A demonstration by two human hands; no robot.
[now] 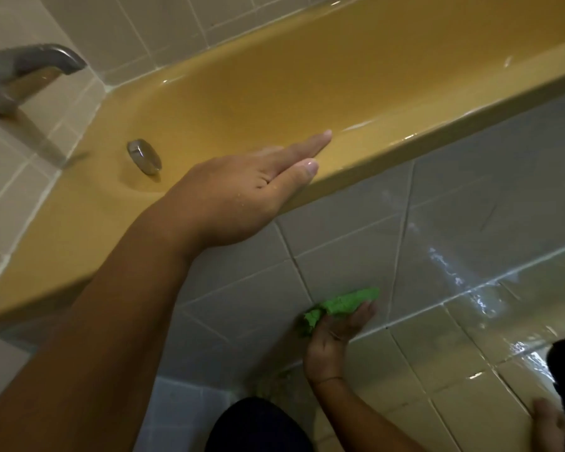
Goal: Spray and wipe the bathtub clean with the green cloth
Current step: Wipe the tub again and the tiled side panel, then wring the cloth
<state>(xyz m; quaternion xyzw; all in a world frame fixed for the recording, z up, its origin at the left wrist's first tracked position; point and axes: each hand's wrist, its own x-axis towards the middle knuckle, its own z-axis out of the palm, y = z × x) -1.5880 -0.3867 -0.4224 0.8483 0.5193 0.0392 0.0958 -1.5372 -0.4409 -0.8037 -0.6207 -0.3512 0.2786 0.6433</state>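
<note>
The mustard-yellow bathtub point(274, 79) runs diagonally across the upper part of the view. My left hand point(242, 187) rests flat on its near rim point(405, 151), fingers straight and pointing right. Lower down, my right hand point(333, 337) grips the crumpled green cloth point(340, 305) and holds it against the grey tiled front panel point(356, 230) below the rim, close to where panel and floor meet. No spray bottle is in view.
A grey faucet point(36, 65) juts from the tiled wall at the upper left. A chrome knob point(144, 156) sits inside the tub's near end. The floor tiles point(470, 363) at the right look wet and shiny. Dark-clothed knees point(258, 425) fill the bottom edge.
</note>
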